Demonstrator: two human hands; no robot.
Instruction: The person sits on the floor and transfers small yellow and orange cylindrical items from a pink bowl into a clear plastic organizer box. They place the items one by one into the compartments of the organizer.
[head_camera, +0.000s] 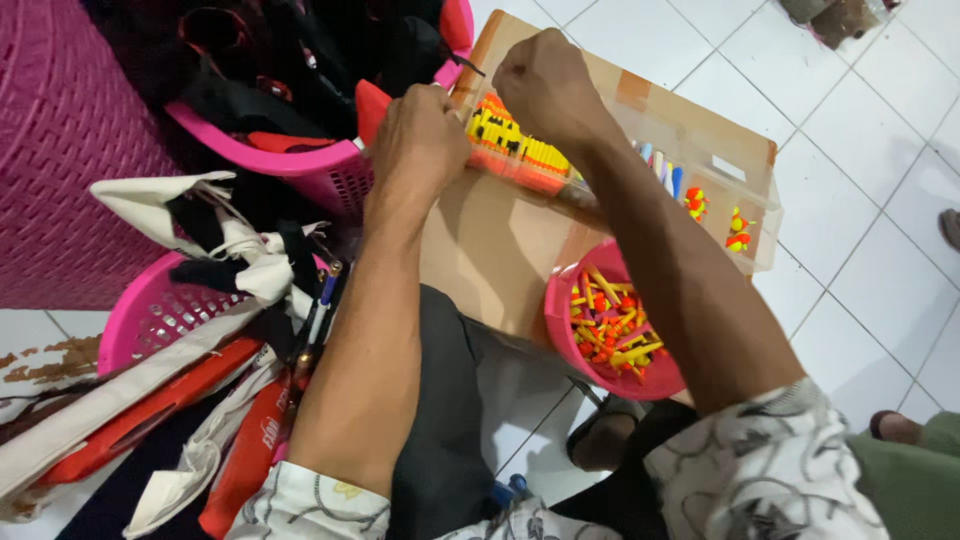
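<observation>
My left hand (418, 140) and my right hand (545, 85) are both closed, side by side over a row of small yellow and orange pieces (515, 145) in a clear compartment box (755, 215). The box lies on a flat cardboard sheet (490, 250). What each hand pinches is hidden by the knuckles. A thin dark strand sticks out near my right thumb. A round pink bowl (560, 325) full of yellow, orange and red float pieces stands under my right forearm. Several more coloured floats (695, 203) lie in the box's right compartments.
Two pink slotted baskets (330, 170) (150, 315) hold black, white and red cloth bags at the left. A tall pink woven bin (60, 130) stands at the far left. White floor tiles (860, 150) spread to the right. A sandal (605, 440) shows below; another person's foot (893, 427) is at the right edge.
</observation>
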